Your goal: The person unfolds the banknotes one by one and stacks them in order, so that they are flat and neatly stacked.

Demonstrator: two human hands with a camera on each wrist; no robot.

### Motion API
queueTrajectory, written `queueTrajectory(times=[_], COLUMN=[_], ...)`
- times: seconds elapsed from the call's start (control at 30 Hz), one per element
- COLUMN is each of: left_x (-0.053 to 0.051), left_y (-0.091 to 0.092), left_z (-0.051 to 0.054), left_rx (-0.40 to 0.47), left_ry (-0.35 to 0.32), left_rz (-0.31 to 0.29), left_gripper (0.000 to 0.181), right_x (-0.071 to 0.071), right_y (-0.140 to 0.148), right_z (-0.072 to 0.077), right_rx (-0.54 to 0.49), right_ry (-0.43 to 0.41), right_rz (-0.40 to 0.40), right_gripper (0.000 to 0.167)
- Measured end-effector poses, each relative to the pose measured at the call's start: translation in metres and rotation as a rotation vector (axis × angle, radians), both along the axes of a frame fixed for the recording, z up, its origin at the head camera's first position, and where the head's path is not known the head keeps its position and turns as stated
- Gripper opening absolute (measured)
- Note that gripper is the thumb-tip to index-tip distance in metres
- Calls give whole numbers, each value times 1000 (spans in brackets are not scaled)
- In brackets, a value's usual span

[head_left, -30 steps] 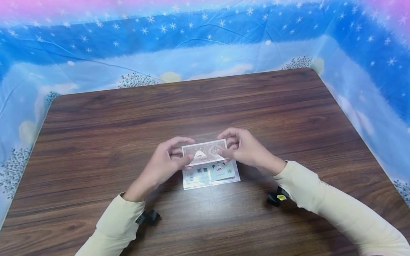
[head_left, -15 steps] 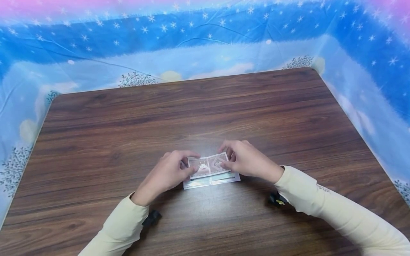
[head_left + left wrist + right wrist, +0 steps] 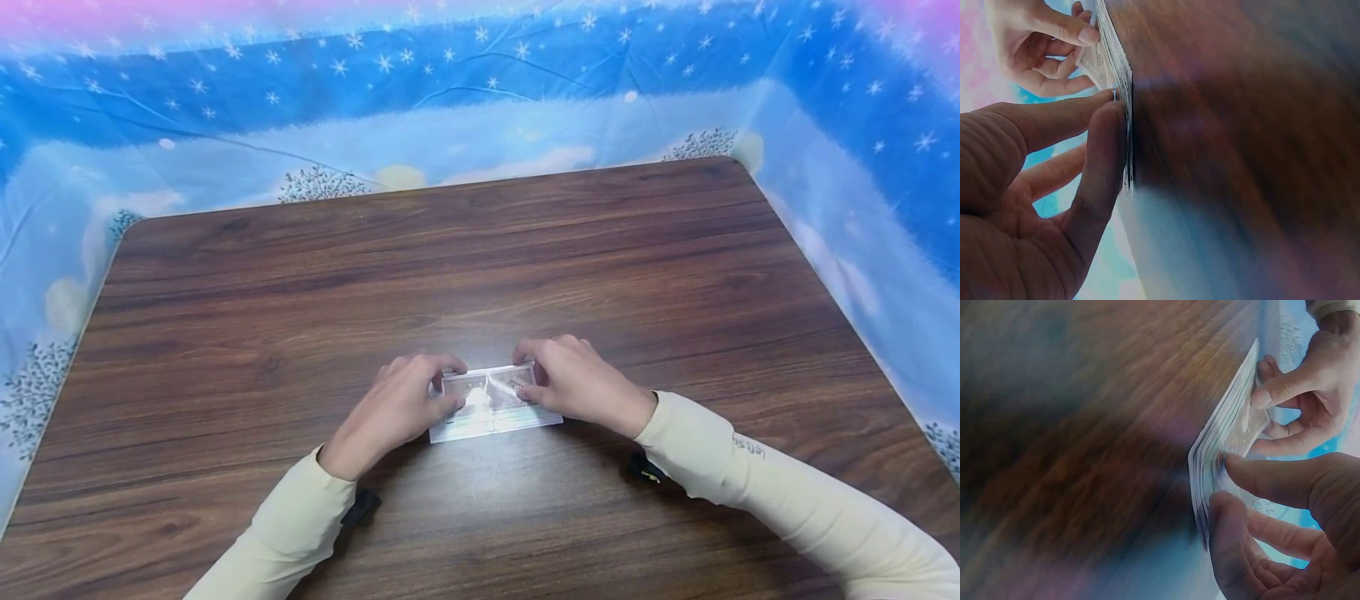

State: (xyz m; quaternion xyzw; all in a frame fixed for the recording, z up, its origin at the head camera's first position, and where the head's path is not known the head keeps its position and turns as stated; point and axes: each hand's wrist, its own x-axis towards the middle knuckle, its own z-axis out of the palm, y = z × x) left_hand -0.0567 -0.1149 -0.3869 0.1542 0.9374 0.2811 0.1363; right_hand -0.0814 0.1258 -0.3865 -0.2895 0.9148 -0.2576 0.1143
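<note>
A small printed paper note (image 3: 487,390) with a pale cartoon figure lies over a low stack of similar notes (image 3: 495,427) near the middle of the table; glare washes out its print. My left hand (image 3: 405,400) pinches its left end, thumb on the near side and index finger at the far edge. At the right end, my right hand (image 3: 577,383) pinches it likewise. Both wrist views show the layered edges of the stack (image 3: 1200,469) standing just above the wood, close to the fingertips. Other fingers are partly hidden behind the hands in the head view.
The brown wood-grain table (image 3: 480,258) spreads around the hands. A blue and pink snowflake-patterned cloth (image 3: 450,75) hangs behind and beside it. Dark wrist cameras (image 3: 362,508) sit under the pale sleeves (image 3: 292,517).
The note came down toward me from a raised tilt, where it showed the stack beneath, and now lies flatter over that stack. Both hands lowered with it.
</note>
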Motion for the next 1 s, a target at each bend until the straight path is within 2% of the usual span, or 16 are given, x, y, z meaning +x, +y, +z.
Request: queueTrajectory(times=[0.1,0.2,0.37,0.6,0.7,0.87,1.0], left_x=[1,2,3,4,5,10,12], left_y=[0,0,1,0,0,1,2], left_z=[0,0,1,3,5,8,8], left_rx=[-32,-43,-49,-52,-71,-82,-79], left_ry=[21,15,12,3,-12,-12,9], left_rz=[23,41,25,-8,-24,-53,-58], left_gripper=[32,27,20,27,36,53,55], right_x=[2,3,4,5,7,10,11], right_y=[0,0,0,1,2,5,6], right_z=[0,0,0,0,0,1,1], right_rx=[21,49,85,92,90,118,120], right_ry=[44,76,82,94,86,78,90], right_rz=[2,10,9,13,16,31,41], right_gripper=[31,27,21,21,30,59,62])
